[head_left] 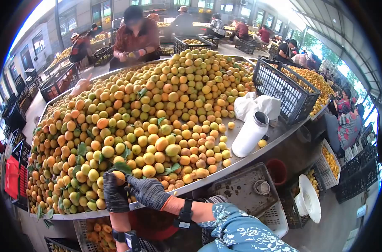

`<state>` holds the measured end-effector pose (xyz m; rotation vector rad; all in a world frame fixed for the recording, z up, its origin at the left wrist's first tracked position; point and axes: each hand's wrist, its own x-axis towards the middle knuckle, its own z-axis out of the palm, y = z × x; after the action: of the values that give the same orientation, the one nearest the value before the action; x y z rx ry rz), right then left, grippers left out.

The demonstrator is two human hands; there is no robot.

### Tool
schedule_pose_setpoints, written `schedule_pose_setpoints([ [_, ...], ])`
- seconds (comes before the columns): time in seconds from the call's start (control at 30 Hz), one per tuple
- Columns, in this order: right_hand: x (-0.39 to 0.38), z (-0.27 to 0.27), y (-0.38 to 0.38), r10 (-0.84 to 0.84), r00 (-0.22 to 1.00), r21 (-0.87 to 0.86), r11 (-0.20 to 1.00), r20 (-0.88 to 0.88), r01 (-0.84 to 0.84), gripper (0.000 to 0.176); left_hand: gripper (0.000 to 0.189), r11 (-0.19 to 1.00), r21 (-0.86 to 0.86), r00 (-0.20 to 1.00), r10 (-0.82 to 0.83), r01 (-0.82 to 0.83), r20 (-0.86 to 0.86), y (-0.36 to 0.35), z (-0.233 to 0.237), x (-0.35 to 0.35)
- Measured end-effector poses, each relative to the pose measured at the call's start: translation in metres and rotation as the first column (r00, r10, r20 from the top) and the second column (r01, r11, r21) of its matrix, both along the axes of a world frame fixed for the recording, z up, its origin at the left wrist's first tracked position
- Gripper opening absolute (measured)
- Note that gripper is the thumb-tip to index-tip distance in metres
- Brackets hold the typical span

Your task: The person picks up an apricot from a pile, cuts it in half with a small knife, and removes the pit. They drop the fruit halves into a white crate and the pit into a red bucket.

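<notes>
A large heap of apricots (157,105), yellow to orange with green leaves among them, lies on a metal-edged table. At the near edge my left hand (115,194), in a dark grey knitted glove, is closed around an orange apricot (119,177). My right hand (148,191), in a matching glove, meets it from the right, its fingers curled against the same fruit. The glove hides part of the apricot and some fingertips. Below the hands, under the table edge, is a red tub (157,227).
On the table's right stand a white bottle (250,134), a white plastic bag (258,107) and a black crate (285,90). Below right are a dirty grey tray (241,189) and a white hat (307,198). A person (135,40) works across the heap.
</notes>
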<state>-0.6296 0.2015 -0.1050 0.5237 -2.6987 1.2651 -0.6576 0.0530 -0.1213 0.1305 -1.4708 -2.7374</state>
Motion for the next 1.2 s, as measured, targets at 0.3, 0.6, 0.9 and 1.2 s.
schedule_pose_setpoints([
  [0.3, 0.002, 0.006, -0.001, 0.029, 0.999, 0.045, 0.999, -0.026, -0.028, 0.035, 0.035, 0.980, -0.195, 0.984, -0.081, 0.050, -0.159, -0.010, 0.004, -0.001],
  [0.6, 0.004, 0.009, -0.001, 0.000, 0.989, 0.022, 1.000, -0.146, 0.003, 0.026, 0.038, 0.946, 0.195, 0.966, -0.246, 0.258, -0.084, 0.001, 0.023, 0.007],
  [0.9, 0.005, 0.016, -0.006, 0.027, 0.990, 0.082, 0.997, -0.136, -0.016, 0.034, 0.029, 0.947, 0.320, 0.981, -0.093, 0.035, 0.167, -0.009, 0.004, 0.001],
  [1.2, 0.006, 0.008, -0.009, -0.021, 0.998, -0.109, 0.994, -0.058, 0.015, 0.027, 0.022, 0.990, 0.126, 0.998, 0.064, -0.064, 0.003, 0.006, 0.000, 0.001],
])
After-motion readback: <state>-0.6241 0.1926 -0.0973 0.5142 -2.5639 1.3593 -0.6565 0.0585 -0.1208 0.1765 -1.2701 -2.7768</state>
